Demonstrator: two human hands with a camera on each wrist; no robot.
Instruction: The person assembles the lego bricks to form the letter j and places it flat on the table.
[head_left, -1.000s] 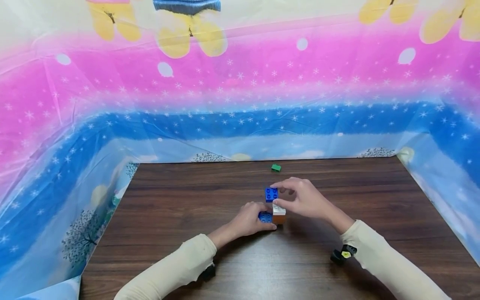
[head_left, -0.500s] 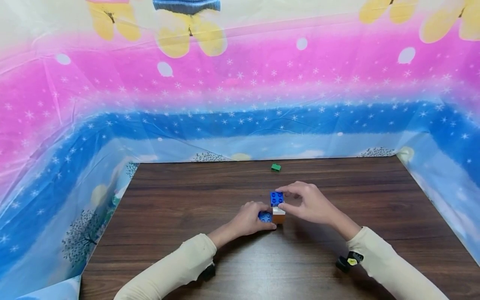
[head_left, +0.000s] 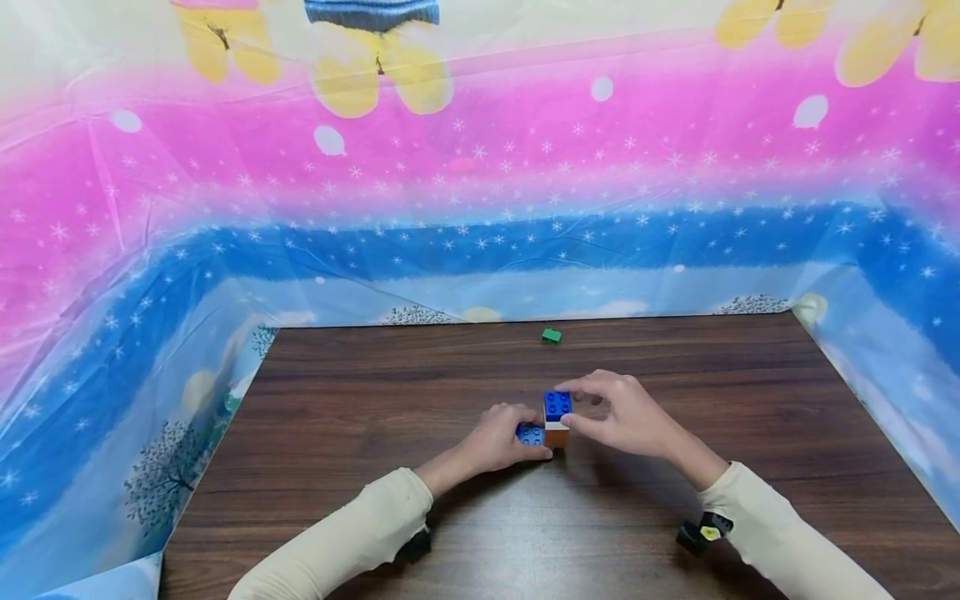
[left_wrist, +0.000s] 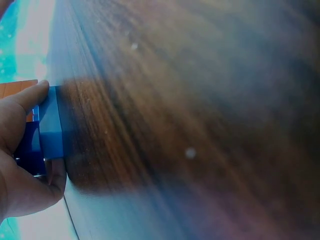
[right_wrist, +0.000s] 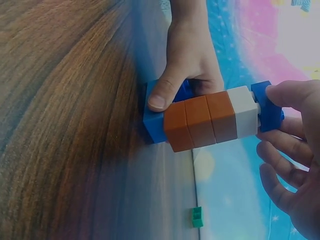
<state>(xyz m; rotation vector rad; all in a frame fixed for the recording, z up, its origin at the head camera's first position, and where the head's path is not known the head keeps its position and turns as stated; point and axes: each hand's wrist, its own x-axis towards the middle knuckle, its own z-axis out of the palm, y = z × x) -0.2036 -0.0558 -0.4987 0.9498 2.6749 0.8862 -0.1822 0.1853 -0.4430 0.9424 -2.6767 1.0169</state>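
Observation:
A tower of building bricks stands on the table, with three orange bricks (right_wrist: 200, 122) below a white brick (right_wrist: 246, 117). At its foot is a light blue base brick (right_wrist: 154, 126), with darker blue brickwork (left_wrist: 31, 150) beside the tower. My left hand (head_left: 495, 437) grips the base between thumb and fingers. My right hand (head_left: 630, 417) pinches a blue brick (head_left: 557, 405) by two sides over the white one. White studs show in a narrow gap between them in the right wrist view, and the blue brick sits slightly tilted there.
A small green brick (head_left: 551, 336) lies near the back edge of the brown wooden table (head_left: 375, 375). A printed cloth (head_left: 480, 242) hangs behind the table and along its sides.
My right hand has carried the blue brick rightward and toward me, from left of the tower to right over its white brick. My left hand has stayed on the base.

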